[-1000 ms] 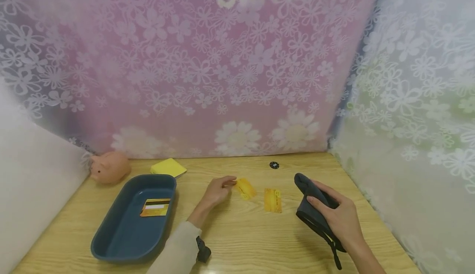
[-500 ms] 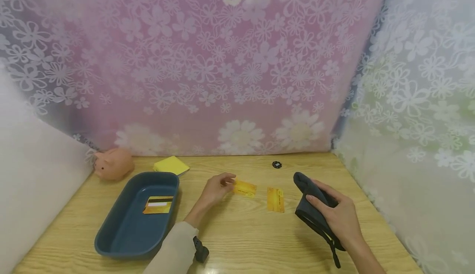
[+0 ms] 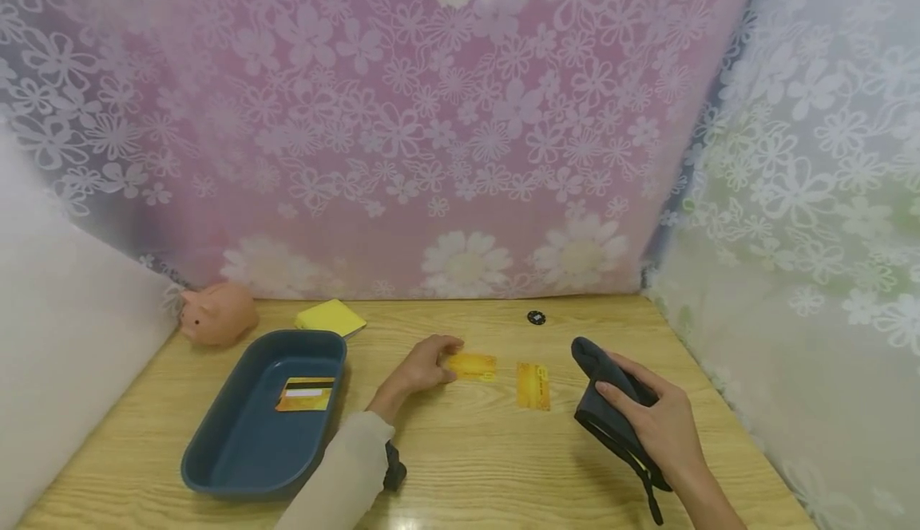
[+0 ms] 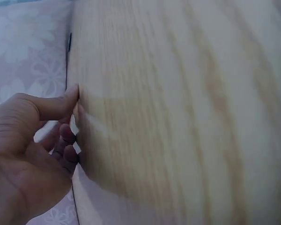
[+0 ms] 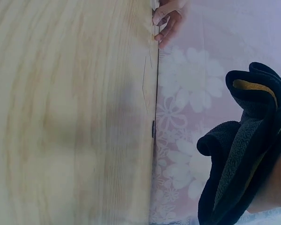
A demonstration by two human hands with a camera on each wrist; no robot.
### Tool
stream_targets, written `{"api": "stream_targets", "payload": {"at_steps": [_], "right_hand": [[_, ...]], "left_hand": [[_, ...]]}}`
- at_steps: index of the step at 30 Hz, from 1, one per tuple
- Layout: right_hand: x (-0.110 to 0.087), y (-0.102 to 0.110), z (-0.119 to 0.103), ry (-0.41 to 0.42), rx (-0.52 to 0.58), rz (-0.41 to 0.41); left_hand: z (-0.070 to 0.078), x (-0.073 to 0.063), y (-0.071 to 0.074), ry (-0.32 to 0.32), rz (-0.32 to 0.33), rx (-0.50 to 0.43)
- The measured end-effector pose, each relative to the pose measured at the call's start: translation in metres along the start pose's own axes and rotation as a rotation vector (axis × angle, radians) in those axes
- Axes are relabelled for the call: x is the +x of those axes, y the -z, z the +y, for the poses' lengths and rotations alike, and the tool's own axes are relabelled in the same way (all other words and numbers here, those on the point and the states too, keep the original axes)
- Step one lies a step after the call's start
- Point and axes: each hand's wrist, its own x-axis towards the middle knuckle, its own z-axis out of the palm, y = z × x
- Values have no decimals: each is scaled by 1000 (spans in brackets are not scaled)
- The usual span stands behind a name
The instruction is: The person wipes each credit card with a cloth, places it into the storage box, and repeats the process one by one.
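My left hand (image 3: 426, 363) is at the left end of a yellow-orange card (image 3: 474, 366) lying flat on the table. Its thumb and fingers curve round that end and cover part of it. A second yellow-orange card (image 3: 533, 386) lies upright to the right, a small gap away. In my right hand (image 3: 657, 418) is a folded dark grey cloth (image 3: 611, 398), gripped with the thumb on top; black edging and a hanging loop show. The right wrist view shows the fuzzy cloth (image 5: 232, 154) with a yellowish inner side.
A blue tub (image 3: 244, 434) at the left holds another card (image 3: 307, 394), striped side up. Behind it are a yellow notepad (image 3: 331, 317) and a pink piggy bank (image 3: 219, 314). A black poker chip (image 3: 536, 318) lies at the back right. Floral curtains (image 3: 460, 155) enclose the table.
The left card has turned from a slant to lie level, with the left hand at its end. The right hand and its cloth stay nearly where they were.
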Motion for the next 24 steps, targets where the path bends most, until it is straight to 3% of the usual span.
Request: {"api": "stream_targets", "payload": {"at_steps": [7,18,21,24], "right_hand": [[0,-6,-1,1,58,-13],[2,-12,0,19,49,-12],[2,-16,-1,39,60,-10],[2,-21,-3,58,74,-18]], "left_hand": [[9,-2,-4,58,4,95],[12,-13,-14,30,94,107],[18,-18,-15,23,91,62],[25,-25,-14,33,101,-89]]}}
